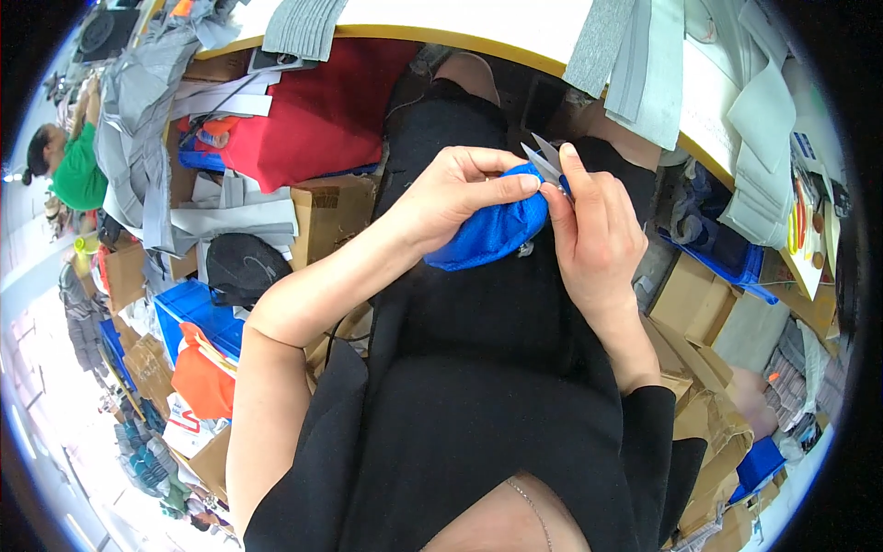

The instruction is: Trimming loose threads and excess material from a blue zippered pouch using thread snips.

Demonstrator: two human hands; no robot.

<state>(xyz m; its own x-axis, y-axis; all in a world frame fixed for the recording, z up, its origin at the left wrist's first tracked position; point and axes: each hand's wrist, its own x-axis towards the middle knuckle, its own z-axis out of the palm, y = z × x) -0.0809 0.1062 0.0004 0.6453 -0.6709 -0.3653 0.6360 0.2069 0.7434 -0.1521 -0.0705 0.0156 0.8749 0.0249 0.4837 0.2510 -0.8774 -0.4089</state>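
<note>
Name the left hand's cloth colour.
The cloth is bright blue; the head view shows it best.

Free room above the lap (460, 322), with tabletop (441, 17) ahead and cardboard boxes (692, 299) on both sides as barriers.

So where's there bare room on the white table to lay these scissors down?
The widest bare stretch for the scissors is on the white table, between the grey strips at upper left and the hanging strips at upper right. A smaller patch lies right of those, before the pale curled pieces. Below left is crowded: red cloth, cardboard box.
</note>
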